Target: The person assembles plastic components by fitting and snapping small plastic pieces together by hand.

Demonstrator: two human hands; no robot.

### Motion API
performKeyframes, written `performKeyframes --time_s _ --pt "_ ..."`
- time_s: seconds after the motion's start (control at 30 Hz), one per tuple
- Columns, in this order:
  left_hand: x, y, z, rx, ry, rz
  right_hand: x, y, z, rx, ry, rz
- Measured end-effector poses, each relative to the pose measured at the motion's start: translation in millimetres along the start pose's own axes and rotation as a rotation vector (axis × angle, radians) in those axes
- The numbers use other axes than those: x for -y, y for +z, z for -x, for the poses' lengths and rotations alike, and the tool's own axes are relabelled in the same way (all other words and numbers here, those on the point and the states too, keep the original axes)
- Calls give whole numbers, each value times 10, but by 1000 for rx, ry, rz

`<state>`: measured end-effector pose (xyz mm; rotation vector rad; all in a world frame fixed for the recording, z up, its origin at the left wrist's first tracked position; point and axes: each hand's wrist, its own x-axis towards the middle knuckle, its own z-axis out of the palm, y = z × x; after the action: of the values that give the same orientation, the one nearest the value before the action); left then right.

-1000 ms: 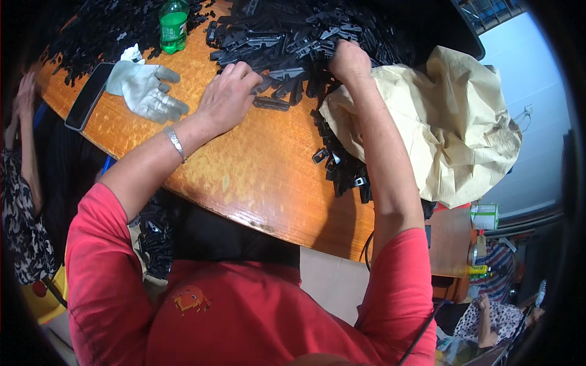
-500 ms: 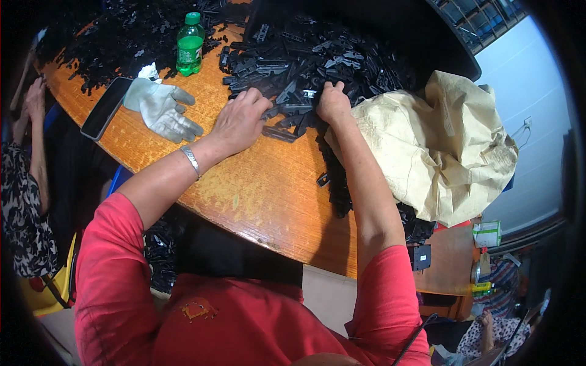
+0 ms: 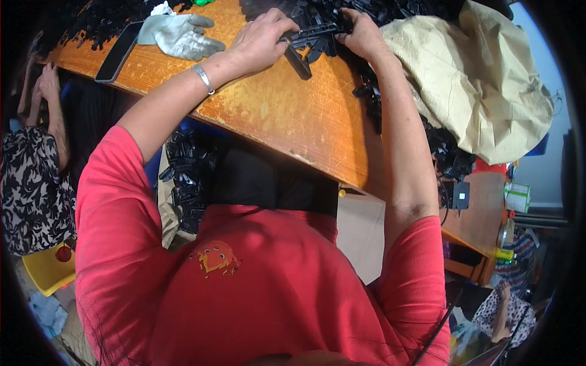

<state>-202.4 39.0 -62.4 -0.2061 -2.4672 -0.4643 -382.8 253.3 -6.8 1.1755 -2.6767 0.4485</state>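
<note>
While a long black plastic strip (image 3: 314,30) is pinched between the closed left hand (image 3: 259,43) and right hand (image 3: 360,33), the heap of black parts (image 3: 378,9) just beyond the grip appears largely unworked.

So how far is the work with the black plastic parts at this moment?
Done: I cannot tell; no finished batch shows apart. In hand: the left hand and right hand together hold one black plastic strip. Left: a large pile of black parts on the orange table.
</note>
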Motion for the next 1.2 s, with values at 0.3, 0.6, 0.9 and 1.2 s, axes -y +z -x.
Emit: performKeyframes --time_s 0.3,0.6,0.9,1.2 --pt "-268 -294 327 -78 163 -7 552 -559 1490 -108 142 112" --pt "-675 -299 324 -26 298 -67 481 -347 1712 -49 75 225" --pt "-926 -485 586 66 245 -87 875 -257 1881 -204 247 -594" --pt "-1311 -688 890 210 66 177 928 -304 2180 -113 115 -304"
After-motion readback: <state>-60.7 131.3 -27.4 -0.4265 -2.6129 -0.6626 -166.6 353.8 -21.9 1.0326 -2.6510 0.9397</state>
